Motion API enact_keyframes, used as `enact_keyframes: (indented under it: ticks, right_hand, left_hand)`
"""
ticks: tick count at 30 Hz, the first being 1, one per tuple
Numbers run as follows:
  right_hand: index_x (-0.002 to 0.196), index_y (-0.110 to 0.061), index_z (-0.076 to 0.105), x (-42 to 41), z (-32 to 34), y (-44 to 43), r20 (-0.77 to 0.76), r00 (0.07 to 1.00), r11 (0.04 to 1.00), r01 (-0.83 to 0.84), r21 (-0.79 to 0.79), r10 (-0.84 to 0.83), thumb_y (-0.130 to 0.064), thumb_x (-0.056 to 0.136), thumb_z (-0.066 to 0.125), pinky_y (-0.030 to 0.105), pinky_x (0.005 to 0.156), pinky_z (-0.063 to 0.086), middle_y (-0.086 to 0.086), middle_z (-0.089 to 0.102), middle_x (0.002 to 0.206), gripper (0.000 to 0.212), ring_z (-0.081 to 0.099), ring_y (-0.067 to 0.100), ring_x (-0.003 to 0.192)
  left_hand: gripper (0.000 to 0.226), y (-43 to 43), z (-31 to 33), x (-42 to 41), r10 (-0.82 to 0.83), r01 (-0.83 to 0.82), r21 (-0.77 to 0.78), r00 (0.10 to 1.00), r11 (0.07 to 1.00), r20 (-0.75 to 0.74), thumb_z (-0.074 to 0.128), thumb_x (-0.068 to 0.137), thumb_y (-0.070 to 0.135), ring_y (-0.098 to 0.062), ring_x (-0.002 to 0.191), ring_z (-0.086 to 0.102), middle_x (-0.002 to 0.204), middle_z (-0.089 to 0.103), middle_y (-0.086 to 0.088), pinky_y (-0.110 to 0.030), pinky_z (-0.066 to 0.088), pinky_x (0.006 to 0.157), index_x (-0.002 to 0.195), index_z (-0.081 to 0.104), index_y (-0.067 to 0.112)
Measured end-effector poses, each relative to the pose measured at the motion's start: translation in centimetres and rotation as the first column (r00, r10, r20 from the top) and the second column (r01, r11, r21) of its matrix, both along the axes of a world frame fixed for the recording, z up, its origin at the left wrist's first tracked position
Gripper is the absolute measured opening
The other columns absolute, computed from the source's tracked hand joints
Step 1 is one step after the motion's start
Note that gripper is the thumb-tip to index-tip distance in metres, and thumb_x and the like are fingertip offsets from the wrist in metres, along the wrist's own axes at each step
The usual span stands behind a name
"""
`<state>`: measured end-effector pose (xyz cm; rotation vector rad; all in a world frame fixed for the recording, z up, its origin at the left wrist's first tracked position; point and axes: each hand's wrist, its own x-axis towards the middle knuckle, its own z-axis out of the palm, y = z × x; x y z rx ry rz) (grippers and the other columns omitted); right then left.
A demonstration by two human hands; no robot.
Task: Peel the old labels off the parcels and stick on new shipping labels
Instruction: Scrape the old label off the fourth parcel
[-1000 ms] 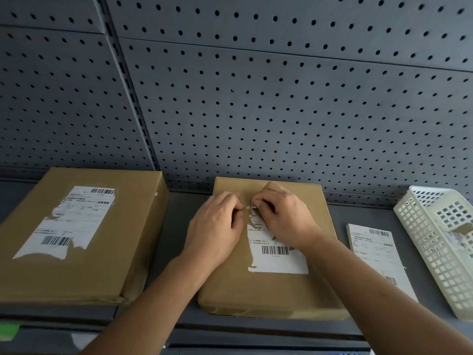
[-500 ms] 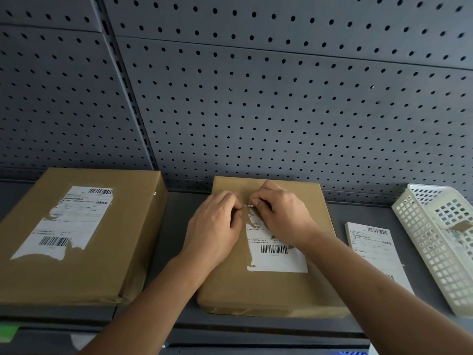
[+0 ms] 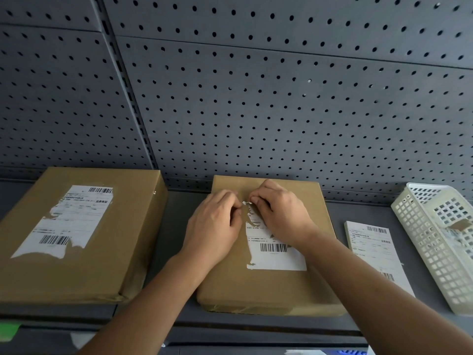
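Observation:
A brown parcel [image 3: 256, 285] lies in the middle of the grey shelf. Its white old label [image 3: 277, 254] is torn and partly peeled at the top. My left hand [image 3: 212, 226] and my right hand [image 3: 281, 213] sit on the parcel's far half, fingertips meeting at the label's ragged top edge [image 3: 247, 203], where they pinch a small curled strip of it. A larger brown parcel [image 3: 122, 226] lies to the left with a torn white label [image 3: 69, 221]. A stack of new shipping labels [image 3: 371, 244] lies to the right.
A white perforated plastic basket [image 3: 435, 252] stands at the far right, with paper scraps inside. A grey pegboard wall [image 3: 256, 111] rises right behind the parcels. The shelf's front edge [image 3: 256, 326] runs below the parcels.
Both hands stay at the label's top edge with only slight finger movement; the view has shifted a little.

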<state>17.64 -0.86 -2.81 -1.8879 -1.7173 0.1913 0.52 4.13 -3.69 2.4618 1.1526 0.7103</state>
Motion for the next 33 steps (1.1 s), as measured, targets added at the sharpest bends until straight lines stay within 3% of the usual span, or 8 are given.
enact_keyframes:
  ticks: [8,12,17,23,27,30,33]
  right_hand:
    - [0.092,-0.026,0.07,0.4,0.25,-0.12,-0.115,0.993,1.0,-0.007,-0.025,0.004,-0.021,0.1,0.055,0.039,0.079,0.051,-0.015,0.059,0.097,0.017,0.06,0.013,0.088]
    - [0.094,-0.024,0.071,0.1,0.24,-0.05,-0.039,0.999,0.999,-0.013,-0.03,0.012,-0.02,0.1,0.055,0.038,0.077,0.051,-0.014,0.06,0.096,0.018,0.06,0.013,0.085]
    - [0.095,-0.024,0.071,0.34,0.23,-0.11,-0.094,0.996,0.999,-0.006,-0.035,0.003,-0.022,0.1,0.055,0.037,0.079,0.05,-0.014,0.06,0.097,0.018,0.059,0.012,0.087]
    - [0.092,-0.023,0.07,0.23,0.11,0.05,-0.036,0.999,0.999,-0.017,-0.039,0.016,-0.019,0.1,0.054,0.04,0.076,0.051,-0.013,0.06,0.095,0.018,0.06,0.014,0.084]
    - [0.096,-0.025,0.071,0.42,0.3,-0.09,-0.121,0.993,1.0,0.0,-0.024,-0.002,-0.022,0.101,0.054,0.036,0.078,0.051,-0.015,0.061,0.097,0.019,0.06,0.012,0.088]
    - [0.095,-0.024,0.071,0.25,0.29,0.03,-0.06,0.998,0.999,-0.012,-0.049,0.009,-0.021,0.1,0.054,0.038,0.078,0.051,-0.013,0.06,0.097,0.019,0.06,0.013,0.088]
    - [0.091,-0.024,0.07,0.38,0.31,-0.15,-0.122,0.993,0.998,-0.011,-0.055,0.005,-0.02,0.099,0.054,0.04,0.082,0.05,-0.013,0.06,0.096,0.018,0.059,0.013,0.088]
  left_hand:
    - [0.006,-0.08,0.11,-0.01,0.001,-0.001,-0.007,1.0,1.0,-0.002,0.056,0.096,0.025,-0.005,0.107,0.051,0.121,0.058,0.016,-0.02,0.036,0.076,0.101,0.059,0.023]
    - [0.005,-0.14,0.08,-0.09,-0.001,0.001,-0.009,1.0,1.0,0.003,0.057,0.096,0.025,-0.007,0.106,0.053,0.12,0.059,0.015,-0.021,0.038,0.074,0.1,0.059,0.023]
    - [0.005,-0.17,0.19,-0.06,0.001,-0.001,-0.009,1.0,1.0,0.004,0.057,0.096,0.025,-0.007,0.106,0.053,0.12,0.059,0.015,-0.021,0.036,0.074,0.101,0.059,0.023]
    - [0.004,-0.2,0.22,-0.05,0.004,-0.004,-0.005,1.0,1.0,0.0,0.058,0.096,0.024,-0.007,0.107,0.053,0.121,0.059,0.015,-0.02,0.035,0.074,0.1,0.058,0.023]
    - [0.004,-0.14,0.17,-0.04,-0.002,0.002,-0.007,1.0,1.0,0.008,0.057,0.096,0.024,-0.007,0.108,0.053,0.122,0.058,0.016,-0.021,0.038,0.074,0.1,0.058,0.023]
    - [0.003,-0.09,0.04,-0.05,-0.005,0.005,-0.003,1.0,1.0,0.007,0.058,0.096,0.023,-0.008,0.108,0.053,0.122,0.059,0.015,-0.022,0.039,0.074,0.099,0.058,0.023]
    - [0.004,-0.07,-0.02,-0.03,-0.001,0.001,-0.01,1.0,1.0,0.012,0.059,0.096,0.023,-0.008,0.108,0.054,0.122,0.059,0.015,-0.023,0.042,0.075,0.099,0.058,0.023]
